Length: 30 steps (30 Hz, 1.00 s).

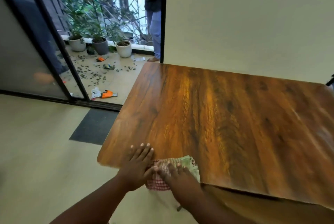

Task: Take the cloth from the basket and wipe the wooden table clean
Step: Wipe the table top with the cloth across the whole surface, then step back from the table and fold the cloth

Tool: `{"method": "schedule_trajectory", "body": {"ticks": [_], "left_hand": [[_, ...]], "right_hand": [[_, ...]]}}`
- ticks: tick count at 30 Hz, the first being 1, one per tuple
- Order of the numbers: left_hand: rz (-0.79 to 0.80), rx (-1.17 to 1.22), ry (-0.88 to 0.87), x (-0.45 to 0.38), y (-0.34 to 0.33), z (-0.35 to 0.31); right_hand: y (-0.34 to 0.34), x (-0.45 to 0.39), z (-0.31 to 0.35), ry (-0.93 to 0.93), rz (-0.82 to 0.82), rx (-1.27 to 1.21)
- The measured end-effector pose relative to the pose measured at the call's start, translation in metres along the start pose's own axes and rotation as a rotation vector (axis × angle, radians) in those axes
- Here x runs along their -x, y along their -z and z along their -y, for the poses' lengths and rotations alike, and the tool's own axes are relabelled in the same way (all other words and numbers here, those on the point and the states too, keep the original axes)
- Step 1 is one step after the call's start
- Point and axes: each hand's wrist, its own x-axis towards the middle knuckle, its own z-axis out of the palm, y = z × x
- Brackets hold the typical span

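Head view, hands: the right hand (176,173) is pressing flat, fingers straight, on the cloth (188,165); the left hand (138,163) is lying open on the wooden table (226,124) beside it.
Cloth: it is sitting bunched at the table's near edge, lower centre of frame, part hanging over.
Risk: a stroke toward the edge is likely dragging it off onto the floor.
Basket: not showing.
Containers: three plant pots (100,45), upper left, are holding greenery.

Two bare forearms reach in from the lower edge, with no sleeve, watch or band on either. The left hand (138,166) and the right hand (178,175) are ungloved, ringless, with short pale nails.
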Motion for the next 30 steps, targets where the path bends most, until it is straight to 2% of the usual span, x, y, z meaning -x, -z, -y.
{"method": "schedule_trajectory", "body": {"ticks": [6, 11, 19, 24, 30], "left_hand": [[-0.014, -0.05, 0.034, 0.057, -0.006, -0.036], [0.084, -0.114, 0.062, 0.095, -0.012, -0.059], [0.232, -0.059, 0.053, 0.166, -0.029, -0.133], [0.287, -0.035, 0.039, 0.196, -0.039, -0.184], [0.313, -0.061, -0.055, 0.191, -0.044, -0.255]], "right_hand": [[0.01, 0.02, 0.011, 0.011, 0.046, 0.066], [0.01, 0.052, 0.022, -0.02, 0.04, 0.044], [-0.027, 0.139, 0.024, -0.054, 0.238, -0.02], [-0.062, 0.198, 0.019, -0.105, 0.232, -0.075], [-0.088, 0.262, -0.012, -0.172, 0.19, 0.036]]}}
